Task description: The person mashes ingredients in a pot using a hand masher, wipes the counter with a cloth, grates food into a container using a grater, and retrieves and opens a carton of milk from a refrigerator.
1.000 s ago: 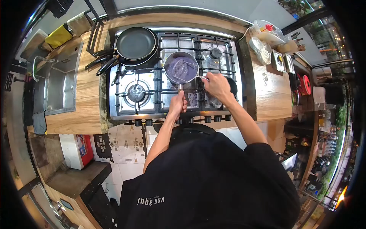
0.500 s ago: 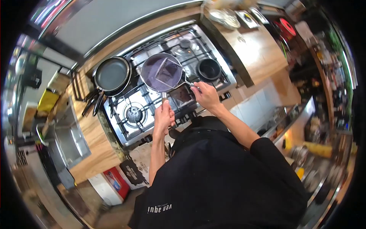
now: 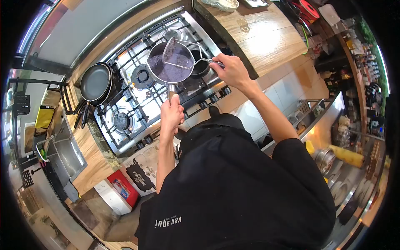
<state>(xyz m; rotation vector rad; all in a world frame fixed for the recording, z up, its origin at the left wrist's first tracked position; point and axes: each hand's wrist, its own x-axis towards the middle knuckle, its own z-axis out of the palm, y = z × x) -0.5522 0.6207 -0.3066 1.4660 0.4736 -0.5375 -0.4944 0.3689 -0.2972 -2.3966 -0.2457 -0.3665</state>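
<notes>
My left hand [image 3: 171, 114] is wrapped round the handle of a saucepan [image 3: 151, 68] that holds a purple mixture [image 3: 173, 74]. The pan is over the gas stove [image 3: 146, 109], to the right of a bare central burner [image 3: 143, 77]. My right hand [image 3: 234, 71] is closed on the handle of a metal masher [image 3: 182, 65]. The masher's head is tilted up near the pan's far rim, with purple bits stuck to it. A small black pot [image 3: 201, 70] sits just right of the saucepan, partly hidden by the masher.
Stacked frying pans [image 3: 96, 84] stand on the stove's left, handles toward me. A wooden counter [image 3: 266, 35] lies to the right, with a plastic-wrapped container [image 3: 227, 5] at its far edge. The sink [image 3: 68, 156] is at the left.
The view has turned, and the saucepan has moved right, closer to the black pot, uncovering the central burner. The masher's head has lifted and tilted up out of the purple mixture.
</notes>
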